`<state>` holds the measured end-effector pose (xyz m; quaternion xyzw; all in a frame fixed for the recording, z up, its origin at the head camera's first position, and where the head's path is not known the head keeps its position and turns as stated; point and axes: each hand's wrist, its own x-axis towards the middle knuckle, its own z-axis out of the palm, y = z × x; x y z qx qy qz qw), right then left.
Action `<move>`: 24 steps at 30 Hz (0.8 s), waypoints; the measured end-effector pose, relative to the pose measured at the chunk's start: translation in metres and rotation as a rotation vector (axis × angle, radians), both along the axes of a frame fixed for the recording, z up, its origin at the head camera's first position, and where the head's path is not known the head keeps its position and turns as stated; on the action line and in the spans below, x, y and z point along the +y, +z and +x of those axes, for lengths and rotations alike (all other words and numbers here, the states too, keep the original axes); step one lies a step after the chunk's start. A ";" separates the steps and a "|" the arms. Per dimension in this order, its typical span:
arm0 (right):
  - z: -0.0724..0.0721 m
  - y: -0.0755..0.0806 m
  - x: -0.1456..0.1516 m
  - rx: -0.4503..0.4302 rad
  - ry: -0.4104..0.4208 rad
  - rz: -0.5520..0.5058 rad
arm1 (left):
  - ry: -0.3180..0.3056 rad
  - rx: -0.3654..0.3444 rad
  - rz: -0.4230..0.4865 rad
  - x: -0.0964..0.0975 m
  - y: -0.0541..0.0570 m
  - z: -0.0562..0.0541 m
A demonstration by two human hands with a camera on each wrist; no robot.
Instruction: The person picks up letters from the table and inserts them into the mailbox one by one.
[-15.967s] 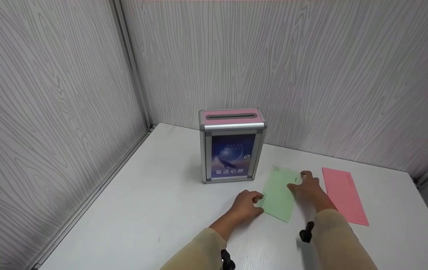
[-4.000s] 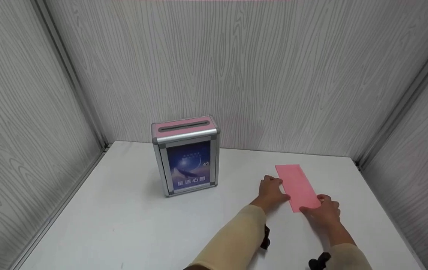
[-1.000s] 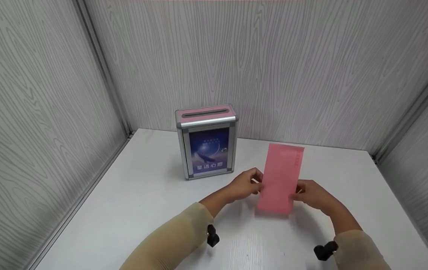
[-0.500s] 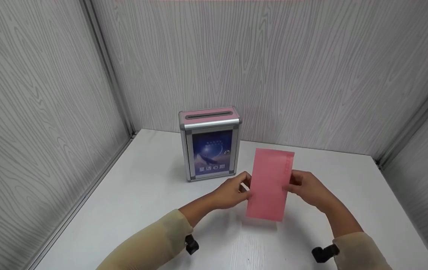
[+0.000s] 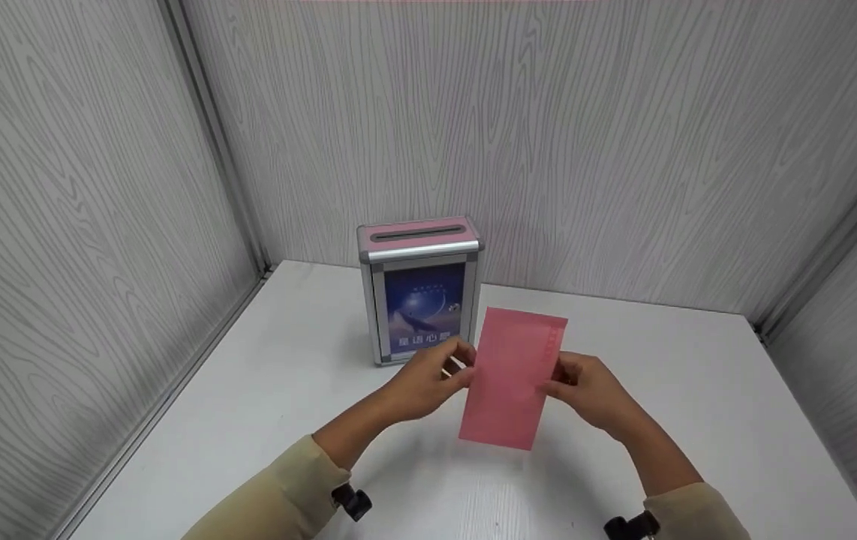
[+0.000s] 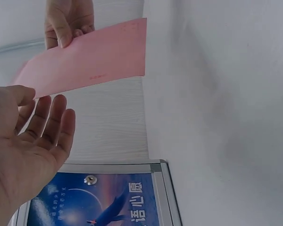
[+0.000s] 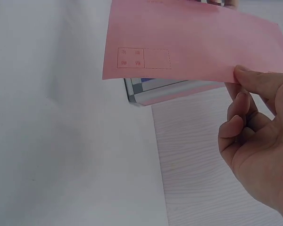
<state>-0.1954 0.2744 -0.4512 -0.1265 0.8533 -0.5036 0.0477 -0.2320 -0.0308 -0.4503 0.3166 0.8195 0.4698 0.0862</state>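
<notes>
A pink envelope (image 5: 512,379) is held up above the table in front of me, its long side roughly upright in the head view. My left hand (image 5: 428,381) pinches its left edge between thumb and fingers. On the opposite edge, my right hand (image 5: 592,390) pinches it the same way. Printed stamp squares show on the envelope (image 7: 193,42) in the right wrist view. Just behind and left of it stands a metal-framed letter box (image 5: 425,300) with a pink top, a slot, a lock and a blue whale picture; my left hand overlaps its lower corner in the head view.
The white table (image 5: 308,465) runs to wood-patterned panels at the back (image 5: 586,150) and both sides. The letter box stands close to the back panel. Small black wrist cameras sit at both sleeves.
Earlier a green envelope lay on the table; it is out of sight now. The pink envelope has been lifted off the table with both hands and carried left, nearer the letter box.
</notes>
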 end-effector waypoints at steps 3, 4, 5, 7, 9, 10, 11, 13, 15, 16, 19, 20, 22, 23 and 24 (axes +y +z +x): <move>0.001 0.002 -0.008 0.029 0.027 0.009 | 0.033 0.016 0.052 -0.005 0.008 0.003; 0.002 0.002 -0.010 0.040 0.039 0.015 | 0.041 0.023 0.062 -0.007 0.011 0.004; 0.002 0.003 -0.013 0.049 0.050 0.022 | 0.049 0.028 0.070 -0.008 0.013 0.004; 0.003 0.005 -0.017 0.066 0.070 0.034 | 0.058 0.033 0.079 -0.011 0.018 0.006; 0.003 0.007 -0.020 0.076 0.086 0.040 | 0.059 0.017 0.092 -0.014 0.022 0.008; 0.003 0.009 -0.021 0.082 0.093 0.043 | 0.059 0.006 0.097 -0.015 0.024 0.008; 0.002 0.011 -0.023 0.086 0.100 0.045 | 0.059 -0.003 0.103 -0.017 0.026 0.009; 0.002 0.015 -0.026 0.095 0.108 0.051 | 0.055 -0.028 0.133 -0.019 0.031 0.010; 0.001 0.020 -0.029 0.100 0.097 0.059 | 0.052 -0.043 0.159 -0.022 0.035 0.010; 0.000 0.024 -0.031 0.104 0.085 0.064 | 0.051 -0.045 0.169 -0.023 0.037 0.010; 0.000 0.038 -0.036 0.130 0.040 0.065 | 0.049 -0.048 0.198 -0.027 0.042 0.010; 0.000 0.043 -0.038 0.138 0.027 0.056 | 0.053 -0.042 0.198 -0.029 0.044 0.010; 0.000 0.054 -0.041 0.163 0.011 0.032 | 0.063 -0.025 0.201 -0.031 0.045 0.011; 0.000 0.058 -0.043 0.175 0.011 0.020 | 0.068 -0.018 0.202 -0.032 0.046 0.011; -0.001 0.063 -0.044 0.185 0.011 0.012 | 0.072 -0.010 0.202 -0.033 0.047 0.012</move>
